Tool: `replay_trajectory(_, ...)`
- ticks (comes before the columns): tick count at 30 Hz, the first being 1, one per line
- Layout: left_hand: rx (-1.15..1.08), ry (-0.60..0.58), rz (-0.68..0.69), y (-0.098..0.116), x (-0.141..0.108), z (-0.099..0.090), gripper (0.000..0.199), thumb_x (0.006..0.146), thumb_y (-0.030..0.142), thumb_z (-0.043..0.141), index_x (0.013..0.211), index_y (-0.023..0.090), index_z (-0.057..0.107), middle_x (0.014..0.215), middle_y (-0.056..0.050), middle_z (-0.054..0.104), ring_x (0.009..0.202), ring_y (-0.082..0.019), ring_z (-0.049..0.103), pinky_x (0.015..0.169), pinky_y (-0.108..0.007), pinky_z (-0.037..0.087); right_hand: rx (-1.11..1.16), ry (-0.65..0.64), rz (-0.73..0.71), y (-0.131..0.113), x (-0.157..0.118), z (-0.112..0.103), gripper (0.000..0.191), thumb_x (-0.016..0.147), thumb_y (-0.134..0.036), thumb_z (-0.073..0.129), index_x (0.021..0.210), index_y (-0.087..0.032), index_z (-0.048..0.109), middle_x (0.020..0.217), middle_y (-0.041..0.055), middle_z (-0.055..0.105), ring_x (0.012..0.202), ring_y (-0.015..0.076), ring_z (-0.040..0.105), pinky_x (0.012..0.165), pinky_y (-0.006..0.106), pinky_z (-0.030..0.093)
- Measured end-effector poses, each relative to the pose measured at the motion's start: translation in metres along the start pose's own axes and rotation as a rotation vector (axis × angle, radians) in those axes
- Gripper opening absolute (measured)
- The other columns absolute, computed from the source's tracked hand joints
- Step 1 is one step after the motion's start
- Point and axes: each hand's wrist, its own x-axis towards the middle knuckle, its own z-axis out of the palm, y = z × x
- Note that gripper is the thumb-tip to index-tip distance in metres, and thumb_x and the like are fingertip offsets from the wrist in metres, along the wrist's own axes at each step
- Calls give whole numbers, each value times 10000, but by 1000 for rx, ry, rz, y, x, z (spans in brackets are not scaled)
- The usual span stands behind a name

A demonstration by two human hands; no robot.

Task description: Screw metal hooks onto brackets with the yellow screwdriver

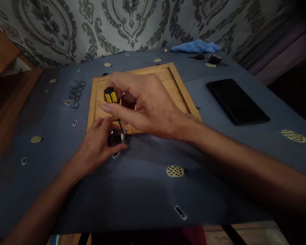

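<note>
My right hand [148,102] is closed around the black and yellow handle of a screwdriver [111,96]. The shaft slants down to a small shiny metal piece [122,137] at the near edge of a wooden panel [180,85] with a raised frame. Thumb and fingers of my left hand [95,143] are closed about that metal piece; its shape is partly hidden, so its kind is unclear. A few small dark holes show in the panel's near edge, just right of the screwdriver tip. My right hand and forearm cover much of the panel.
Several curved metal hooks [75,93] lie in a row left of the panel. A black flat device [237,101] rests at the right. Behind it are a dark tool [211,58], partly blurred, and a blue cloth [196,46]. Wooden furniture [5,54] stands along the left.
</note>
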Motion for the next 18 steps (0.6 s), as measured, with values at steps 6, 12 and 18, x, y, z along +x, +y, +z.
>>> replay_trajectory(6,10,-1,-20,-2,0,0,347,877,361,785,1141,249,589,1098,-68,731,1084,-336,712,938,-508,614,-156,-210,15,4,0,-4,230,1058,-408,594,942,-211,567,756,-45,567,715,116,518,701,289,393)
replay_trajectory(12,16,-23,-21,1,0,-2,354,893,363,778,1143,253,554,1097,-40,752,1081,-306,704,939,-479,600,-94,-96,61,-3,0,-5,217,1044,-379,610,915,-211,564,757,-49,552,721,108,511,662,261,392)
replay_trajectory(18,-8,-22,-18,5,0,-4,358,885,296,785,1159,269,556,1107,-36,725,1076,-306,702,933,-487,591,-26,-53,82,-3,1,-4,252,1023,-400,611,873,-229,502,741,-36,516,743,133,514,634,268,367)
